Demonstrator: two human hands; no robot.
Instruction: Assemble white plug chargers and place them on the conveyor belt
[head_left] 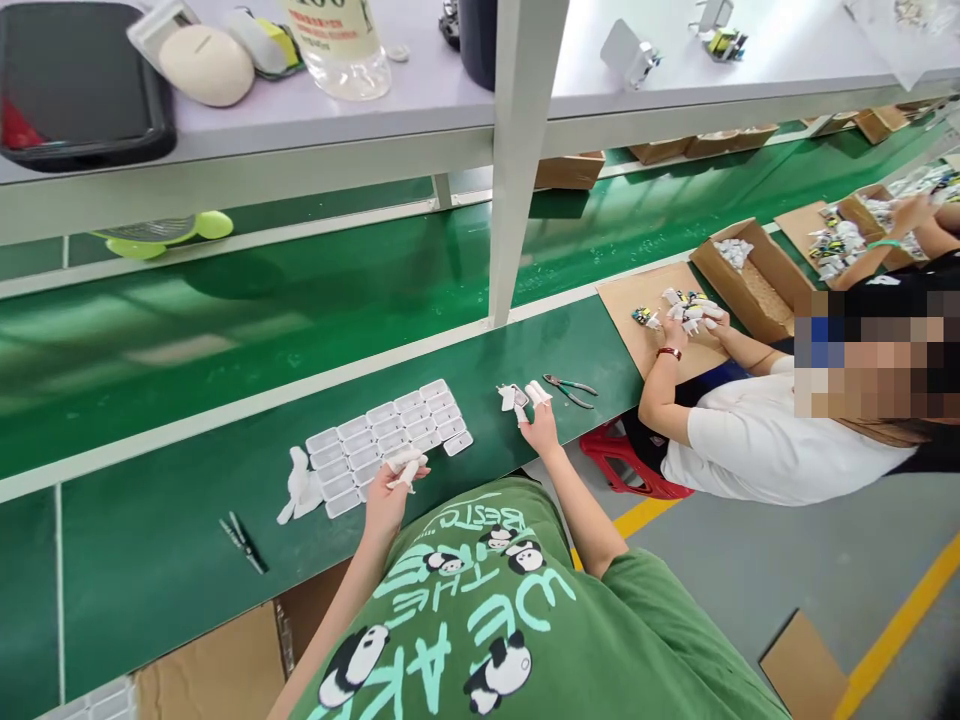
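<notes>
My left hand (388,490), with white finger covers on its fingertips, is closed at the front edge of a block of white rectangular plastic shells (360,441). What it holds, if anything, I cannot make out. At the right end of the block, one shell (458,443) sits slightly out of line. My right hand (540,425), also with white finger covers, pinches a small white plastic part (514,397) just above the green table. Close by on its right lie pliers (571,389) with green handles, jaws toward the hand.
Tweezers (242,543) and a crumpled white glove or cloth (301,487) lie to the left. A shelf post (517,170) rises beyond the table (150,560). On the right, a co-worker's hands (694,318) handle small parts over cardboard, beside a cardboard box (757,285).
</notes>
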